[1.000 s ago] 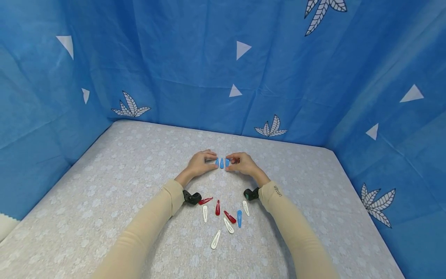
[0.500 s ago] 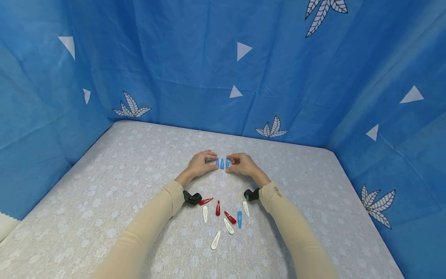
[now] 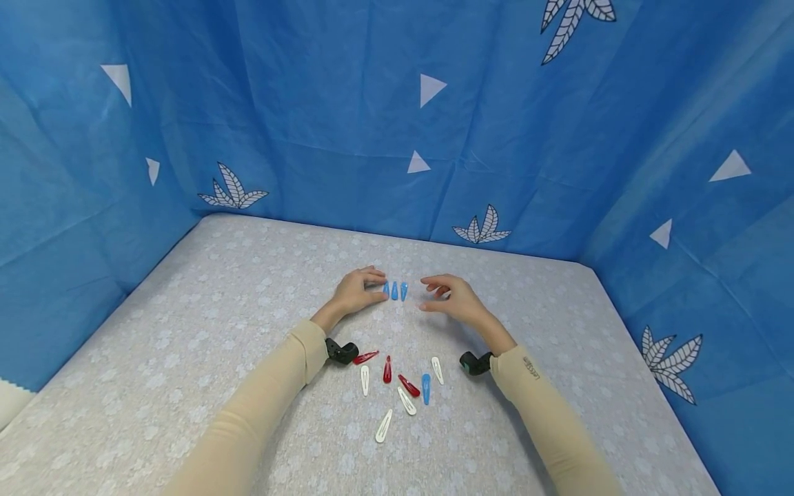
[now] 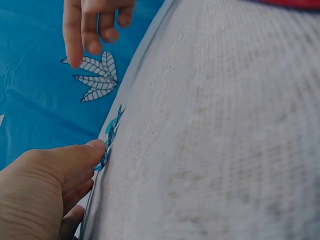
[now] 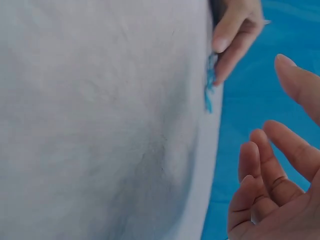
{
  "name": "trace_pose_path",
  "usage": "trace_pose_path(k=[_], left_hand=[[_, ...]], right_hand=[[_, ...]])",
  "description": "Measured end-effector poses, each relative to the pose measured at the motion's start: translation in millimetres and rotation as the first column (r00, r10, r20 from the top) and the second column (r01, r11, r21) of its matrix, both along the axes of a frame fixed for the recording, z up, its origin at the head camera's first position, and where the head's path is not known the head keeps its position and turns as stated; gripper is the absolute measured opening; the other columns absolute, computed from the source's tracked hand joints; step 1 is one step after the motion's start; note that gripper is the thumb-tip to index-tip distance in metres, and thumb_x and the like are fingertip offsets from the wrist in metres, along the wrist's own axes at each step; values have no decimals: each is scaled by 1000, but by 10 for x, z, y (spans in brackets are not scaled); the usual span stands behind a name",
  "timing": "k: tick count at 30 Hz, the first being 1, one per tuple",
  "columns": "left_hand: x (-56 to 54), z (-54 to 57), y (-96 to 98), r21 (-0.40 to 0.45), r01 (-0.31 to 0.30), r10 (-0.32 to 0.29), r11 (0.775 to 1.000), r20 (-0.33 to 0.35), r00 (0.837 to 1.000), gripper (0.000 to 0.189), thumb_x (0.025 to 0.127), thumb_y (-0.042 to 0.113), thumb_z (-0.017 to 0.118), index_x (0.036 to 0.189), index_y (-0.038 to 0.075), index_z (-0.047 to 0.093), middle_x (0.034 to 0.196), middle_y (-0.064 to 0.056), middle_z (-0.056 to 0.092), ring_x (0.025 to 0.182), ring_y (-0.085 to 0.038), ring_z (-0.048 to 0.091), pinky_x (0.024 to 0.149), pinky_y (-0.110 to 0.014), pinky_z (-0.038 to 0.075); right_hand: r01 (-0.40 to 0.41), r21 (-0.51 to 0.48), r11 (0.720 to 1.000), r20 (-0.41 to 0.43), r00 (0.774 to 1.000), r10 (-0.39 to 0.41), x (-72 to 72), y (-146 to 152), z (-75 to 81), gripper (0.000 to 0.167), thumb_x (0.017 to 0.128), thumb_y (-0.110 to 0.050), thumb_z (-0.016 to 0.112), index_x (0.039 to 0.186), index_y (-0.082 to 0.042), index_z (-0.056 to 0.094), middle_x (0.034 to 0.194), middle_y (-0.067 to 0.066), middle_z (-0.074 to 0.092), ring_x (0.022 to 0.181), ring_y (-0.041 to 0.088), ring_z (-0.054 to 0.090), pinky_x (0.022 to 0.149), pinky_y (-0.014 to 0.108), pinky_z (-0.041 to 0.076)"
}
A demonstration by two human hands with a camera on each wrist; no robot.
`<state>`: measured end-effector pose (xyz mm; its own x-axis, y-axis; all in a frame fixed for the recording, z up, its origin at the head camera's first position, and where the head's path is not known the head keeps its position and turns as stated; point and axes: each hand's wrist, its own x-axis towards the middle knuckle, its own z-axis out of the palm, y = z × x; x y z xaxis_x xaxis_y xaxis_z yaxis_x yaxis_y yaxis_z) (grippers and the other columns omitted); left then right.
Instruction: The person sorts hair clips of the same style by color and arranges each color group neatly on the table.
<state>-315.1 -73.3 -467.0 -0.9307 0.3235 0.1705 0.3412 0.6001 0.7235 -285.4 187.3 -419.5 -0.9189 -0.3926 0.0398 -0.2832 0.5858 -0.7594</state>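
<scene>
Three blue snap hair clips stand side by side on the table in the head view: a left clip [image 3: 386, 289], a middle clip [image 3: 394, 291] and a right clip [image 3: 404, 291]. My left hand [image 3: 358, 291] pinches the left clip between thumb and fingertips at its two ends. In the left wrist view the thumb [image 4: 97, 146] covers part of the row. Just right of the row, my right hand [image 3: 455, 297] is apart from the clips, thumb and fingers spread with nothing between them. The right wrist view shows its fingers [image 5: 292, 150] loosely bent.
Nearer the body lie several loose clips: a blue clip [image 3: 426, 389], red clips such as one [image 3: 387, 369] in the middle, and white clips such as one [image 3: 384, 426] nearest me. A blue curtain [image 3: 347, 124] hangs around the patterned tablecloth [image 3: 248, 289].
My right hand has let go of the right blue clip and drawn back to the right, its fingers spreading. My left hand has stayed in place.
</scene>
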Motion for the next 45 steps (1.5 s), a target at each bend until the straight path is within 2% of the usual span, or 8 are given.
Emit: trace_pose_path(k=[4, 9, 15, 19, 26, 30, 45], left_hand=[[-3, -11, -1, 4, 7, -7, 1000, -7, 1000, 44, 84, 24, 77, 123, 5, 68, 136, -10, 60, 142, -29, 38, 116, -48, 29], [-6, -11, 10, -1, 12, -12, 1000, -12, 1000, 44, 85, 25, 76, 123, 5, 68, 137, -10, 59, 142, -28, 38, 116, -48, 29], [3, 26, 19, 0, 12, -12, 1000, -9, 1000, 43, 85, 24, 76, 123, 5, 68, 137, -10, 59, 142, -29, 38, 117, -48, 28], [-2, 46, 18, 10, 5, -5, 1000, -9, 1000, 43, 85, 23, 76, 123, 5, 68, 136, -10, 60, 142, -28, 38, 117, -47, 27], [-9, 42, 1, 5, 2, -2, 1000, -8, 1000, 44, 84, 24, 77, 123, 5, 68, 137, -9, 60, 142, -28, 38, 118, -47, 27], [-11, 15, 4, 0, 2, -2, 1000, -6, 1000, 44, 85, 24, 77, 123, 6, 68, 137, -9, 60, 142, -28, 38, 117, -47, 28], [0, -31, 1, -7, -6, 6, 1000, -6, 1000, 44, 84, 24, 77, 123, 6, 68, 137, -8, 60, 142, -27, 38, 117, -47, 27]], right_hand=[[-7, -34, 999, -34, 999, 6, 237, 108, 57, 56, 82, -20, 80, 131, -3, 60, 119, 18, 63, 100, 31, 58, 81, 35, 44], [-56, -36, 998, -89, 995, 53, 623, 185, 71, 54, 81, -20, 81, 129, -3, 61, 114, 17, 63, 95, 29, 58, 79, 39, 46], [-126, -50, 991, -107, 987, 120, 1091, 236, -4, 53, 77, -20, 84, 124, -4, 64, 109, 14, 64, 87, 25, 57, 75, 38, 49], [-144, -60, 988, -116, 984, 137, 1272, 277, -84, 50, 75, -19, 85, 119, -5, 66, 102, 10, 64, 83, 21, 57, 72, 32, 49], [-156, -71, 985, -66, 986, 151, 1346, 252, -210, 52, 72, -25, 87, 116, -8, 67, 90, 6, 62, 76, 17, 56, 66, 26, 47], [-164, -66, 984, -83, 984, 158, 1358, 214, -283, 52, 69, -25, 89, 114, -10, 68, 84, 2, 60, 70, 12, 52, 62, 22, 45], [-143, -9, 990, -116, 983, 142, 1415, 150, -363, 49, 68, -29, 90, 111, -16, 69, 86, -3, 57, 73, 6, 49, 62, 20, 44]])
